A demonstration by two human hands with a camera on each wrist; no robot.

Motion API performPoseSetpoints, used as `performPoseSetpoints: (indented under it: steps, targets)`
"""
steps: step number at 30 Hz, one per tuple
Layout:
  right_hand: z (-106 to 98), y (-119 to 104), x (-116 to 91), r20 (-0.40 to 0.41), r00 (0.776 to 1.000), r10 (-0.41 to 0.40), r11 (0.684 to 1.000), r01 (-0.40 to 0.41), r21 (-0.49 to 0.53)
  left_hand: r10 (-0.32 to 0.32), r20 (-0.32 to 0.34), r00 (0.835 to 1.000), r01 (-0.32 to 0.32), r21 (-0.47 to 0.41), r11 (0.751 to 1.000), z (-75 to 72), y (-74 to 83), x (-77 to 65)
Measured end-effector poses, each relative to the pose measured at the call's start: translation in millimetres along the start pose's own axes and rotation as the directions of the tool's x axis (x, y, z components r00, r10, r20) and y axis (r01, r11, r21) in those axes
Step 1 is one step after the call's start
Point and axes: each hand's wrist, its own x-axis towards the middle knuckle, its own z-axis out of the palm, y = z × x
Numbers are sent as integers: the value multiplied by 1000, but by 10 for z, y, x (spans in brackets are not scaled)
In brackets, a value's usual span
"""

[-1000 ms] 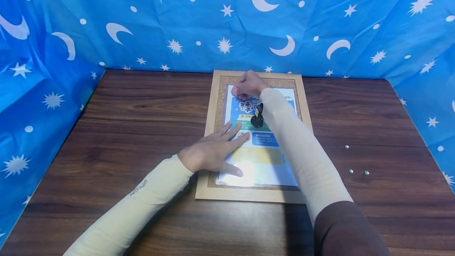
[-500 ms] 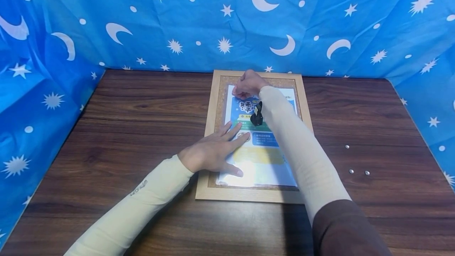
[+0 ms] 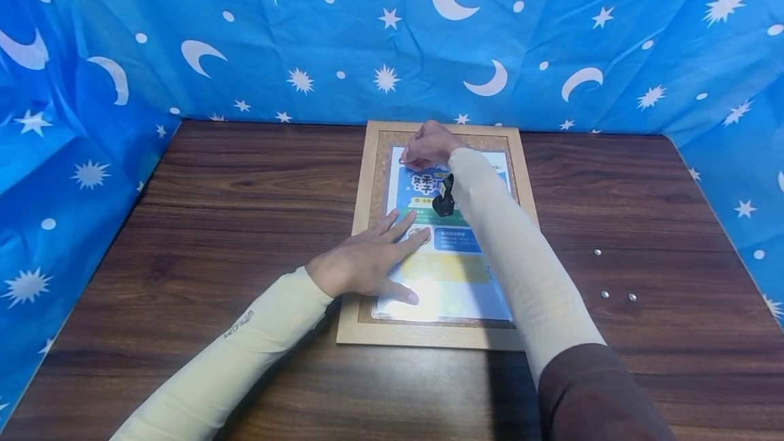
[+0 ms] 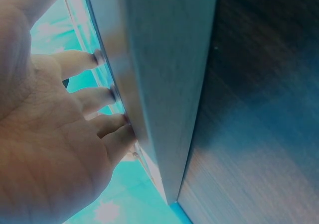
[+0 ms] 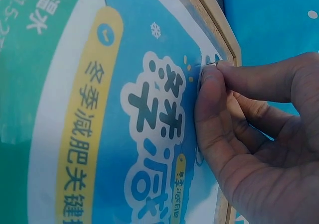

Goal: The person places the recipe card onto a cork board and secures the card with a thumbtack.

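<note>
A printed poster (image 3: 447, 271) lies on a wood-framed cork board (image 3: 361, 216). My left hand (image 3: 367, 264) rests on its left side with fingers spread; the left wrist view shows their tips against the sheet beside the frame. Near the poster's top left corner, my right hand (image 3: 431, 144) pinches a small thumbtack (image 5: 216, 61) between thumb and index finger. The right wrist view shows its thin pin close to the sheet, but whether it touches is unclear. The fingers hide part of the tack.
On the dark wood table (image 3: 257, 189), three silvery tacks lie right of the board: one farther back (image 3: 597, 252) and two nearer, a left tack (image 3: 604, 295) and a right tack (image 3: 632, 297). A blue curtain (image 3: 343, 26) with moons and stars surrounds the back and sides.
My right fingertips have shifted slightly at the poster's top left corner. The left hand stays in place on the sheet, and the loose tacks have not moved.
</note>
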Motion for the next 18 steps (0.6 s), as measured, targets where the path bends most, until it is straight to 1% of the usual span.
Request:
performPoseSetpoints:
  steps: [12,18]
  targets:
    - [10,-4,11,-29,1000,11,1000,-11,-3,7,0,1000,-7,2,1000,-1,-10,6]
    - [13,-5,10,-45,999,26,999,-27,-25,5,2,1000,-5,-2,1000,2,-10,6]
